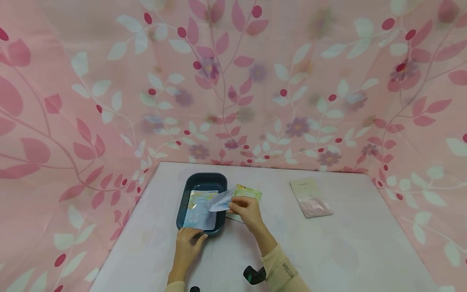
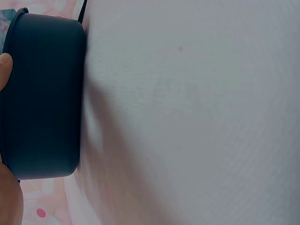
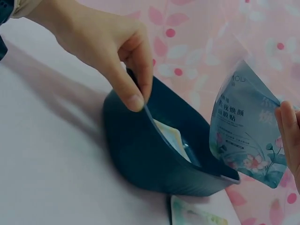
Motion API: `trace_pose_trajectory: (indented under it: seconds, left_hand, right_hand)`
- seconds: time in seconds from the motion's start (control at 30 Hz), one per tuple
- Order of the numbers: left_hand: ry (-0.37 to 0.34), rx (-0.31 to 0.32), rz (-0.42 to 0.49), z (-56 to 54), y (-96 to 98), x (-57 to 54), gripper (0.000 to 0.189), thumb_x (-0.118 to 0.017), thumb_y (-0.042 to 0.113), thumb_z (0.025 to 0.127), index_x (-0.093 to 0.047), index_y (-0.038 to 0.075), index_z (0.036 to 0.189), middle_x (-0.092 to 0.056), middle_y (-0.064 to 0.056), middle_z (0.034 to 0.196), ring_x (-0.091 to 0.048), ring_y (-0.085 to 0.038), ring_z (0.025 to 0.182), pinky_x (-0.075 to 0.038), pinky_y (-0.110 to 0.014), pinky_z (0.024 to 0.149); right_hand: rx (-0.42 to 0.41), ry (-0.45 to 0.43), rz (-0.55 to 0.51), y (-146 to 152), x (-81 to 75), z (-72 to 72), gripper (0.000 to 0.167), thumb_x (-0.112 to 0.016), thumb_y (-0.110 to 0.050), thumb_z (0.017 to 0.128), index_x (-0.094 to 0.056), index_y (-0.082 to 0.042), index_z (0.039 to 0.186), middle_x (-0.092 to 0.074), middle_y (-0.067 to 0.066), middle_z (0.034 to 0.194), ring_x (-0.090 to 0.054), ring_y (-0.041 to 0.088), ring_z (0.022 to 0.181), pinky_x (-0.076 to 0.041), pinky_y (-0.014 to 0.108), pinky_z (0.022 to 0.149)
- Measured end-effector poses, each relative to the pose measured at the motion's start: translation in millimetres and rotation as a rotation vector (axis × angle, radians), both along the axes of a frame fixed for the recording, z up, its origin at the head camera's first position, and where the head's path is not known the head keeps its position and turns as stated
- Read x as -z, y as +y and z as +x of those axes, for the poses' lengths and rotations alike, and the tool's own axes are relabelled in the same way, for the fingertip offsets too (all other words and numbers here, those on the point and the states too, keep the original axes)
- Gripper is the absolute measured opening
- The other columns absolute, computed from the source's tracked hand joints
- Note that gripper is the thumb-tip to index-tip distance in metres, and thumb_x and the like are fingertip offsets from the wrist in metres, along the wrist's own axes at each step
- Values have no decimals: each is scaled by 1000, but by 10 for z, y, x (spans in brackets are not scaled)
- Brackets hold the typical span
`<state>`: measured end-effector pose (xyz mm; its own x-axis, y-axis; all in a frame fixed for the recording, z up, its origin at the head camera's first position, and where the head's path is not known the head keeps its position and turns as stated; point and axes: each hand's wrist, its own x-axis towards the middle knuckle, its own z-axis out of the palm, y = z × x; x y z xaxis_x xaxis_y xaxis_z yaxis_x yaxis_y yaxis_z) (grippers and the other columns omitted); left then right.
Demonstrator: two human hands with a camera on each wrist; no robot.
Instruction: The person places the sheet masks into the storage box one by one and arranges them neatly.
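Note:
My left hand pinches the near rim of a dark blue rectangular tray, thumb on the outer wall, as the right wrist view shows. A light blue face mask packet lies flat inside the tray. Between right thumb and fingers, my right hand holds another blue face mask packet by its edge, tilted over the tray's right side; in the right wrist view this packet shows a lotus print. The left wrist view has the tray's outer wall with parts of the left hand.
A green and yellow packet lies just right of the tray, partly behind my right hand. Farther right on the white table lies a cream and pink packet. Pink floral cloth stands behind the table's far edge.

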<state>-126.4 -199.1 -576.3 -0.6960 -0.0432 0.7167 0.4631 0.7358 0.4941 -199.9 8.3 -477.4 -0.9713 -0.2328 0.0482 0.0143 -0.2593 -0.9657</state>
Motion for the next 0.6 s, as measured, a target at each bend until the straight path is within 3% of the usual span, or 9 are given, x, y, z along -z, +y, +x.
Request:
trace_pose_trajectory:
  seconds: [0.2, 0.4, 0.6]
  left_hand:
    - [11, 1, -5, -3, 3, -7, 26, -87, 0, 56, -69, 3, 75, -68, -3, 71, -60, -18, 68, -37, -35, 75]
    - [19, 11, 3, -5, -2, 27, 26, -87, -1, 55, -70, 2, 76, -68, -4, 73, -60, -18, 69, -36, -35, 75]
    - [36, 16, -1, -16, -6, 40, 27, -87, -1, 55, -70, 1, 76, -68, -5, 72, -60, -19, 69, -36, -33, 75]
  right_hand:
    - [-20, 11, 33, -185, 128, -32, 26, -61, 14, 82, -56, 24, 105, -65, 12, 79, -66, 8, 62, -55, 29, 66]
    - [-11, 1, 69, -342, 325, -44, 25, -60, 16, 80, -57, 24, 104, -65, 24, 82, -68, 18, 65, -55, 30, 66]
    - [8, -3, 81, -424, 428, -22, 24, -59, 17, 79, -57, 25, 101, -63, 34, 83, -68, 23, 67, -55, 33, 64]
